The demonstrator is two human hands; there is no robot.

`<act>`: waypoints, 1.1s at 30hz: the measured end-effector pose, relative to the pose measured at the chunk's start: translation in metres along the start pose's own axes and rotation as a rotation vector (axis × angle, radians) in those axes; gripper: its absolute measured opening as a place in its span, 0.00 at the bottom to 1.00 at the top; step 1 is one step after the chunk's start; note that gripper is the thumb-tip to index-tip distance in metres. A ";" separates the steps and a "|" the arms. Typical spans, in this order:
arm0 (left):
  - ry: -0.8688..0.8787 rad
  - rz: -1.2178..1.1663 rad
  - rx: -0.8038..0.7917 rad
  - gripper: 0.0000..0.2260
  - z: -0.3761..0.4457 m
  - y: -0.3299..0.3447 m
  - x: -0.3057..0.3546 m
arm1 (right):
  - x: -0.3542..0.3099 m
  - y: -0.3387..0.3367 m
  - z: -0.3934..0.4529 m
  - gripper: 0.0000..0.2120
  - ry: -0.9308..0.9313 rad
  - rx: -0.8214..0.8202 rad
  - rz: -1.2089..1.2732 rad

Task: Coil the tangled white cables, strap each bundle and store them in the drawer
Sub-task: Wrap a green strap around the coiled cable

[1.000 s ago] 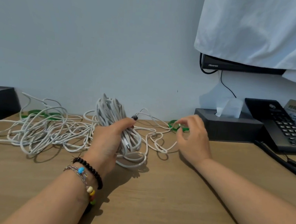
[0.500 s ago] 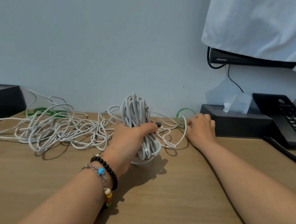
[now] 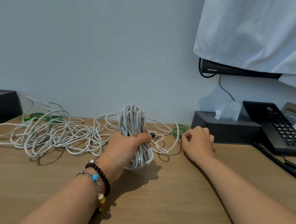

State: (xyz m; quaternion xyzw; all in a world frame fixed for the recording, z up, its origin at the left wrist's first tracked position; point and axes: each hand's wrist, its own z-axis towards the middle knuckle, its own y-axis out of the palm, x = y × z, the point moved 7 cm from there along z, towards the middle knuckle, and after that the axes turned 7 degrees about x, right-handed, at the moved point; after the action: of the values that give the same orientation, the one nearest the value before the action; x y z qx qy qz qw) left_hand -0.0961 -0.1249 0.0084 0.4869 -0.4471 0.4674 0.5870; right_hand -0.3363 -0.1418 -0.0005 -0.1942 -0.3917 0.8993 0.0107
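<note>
Now the strapping step is in hand: the left hand (image 3: 125, 145) has its grip wrapped round the upright coiled bundle (image 3: 133, 128), whose foot rests on the wooden bench (image 3: 170, 204). Right of the bundle, the right hand (image 3: 197, 143) has curled fingers at a green strap (image 3: 179, 130), seemingly pinching it, though the contact is hard to see. Next, the strap must be brought round the bundle's waist. Left of the bundle sprawl the tangled white cables (image 3: 42, 134); right of it, a tissue box (image 3: 226, 130) and telephone (image 3: 275, 127) stand against the pale wall.
</note>
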 end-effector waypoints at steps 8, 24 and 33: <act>-0.039 -0.151 -0.090 0.08 0.000 0.003 0.001 | -0.046 -0.049 -0.042 0.07 0.447 -0.302 1.443; -0.317 -0.460 -0.472 0.24 -0.013 0.026 -0.012 | -0.090 -0.063 -0.067 0.08 0.095 -0.877 1.476; -0.326 -0.404 -0.551 0.32 -0.013 0.030 -0.016 | -0.092 -0.061 -0.070 0.06 -0.003 -0.910 1.337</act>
State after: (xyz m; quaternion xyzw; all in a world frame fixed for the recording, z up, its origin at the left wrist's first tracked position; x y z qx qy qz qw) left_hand -0.1268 -0.1108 -0.0044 0.4571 -0.5384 0.1209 0.6975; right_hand -0.2347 -0.0659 0.0308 -0.3713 -0.5204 0.4684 -0.6099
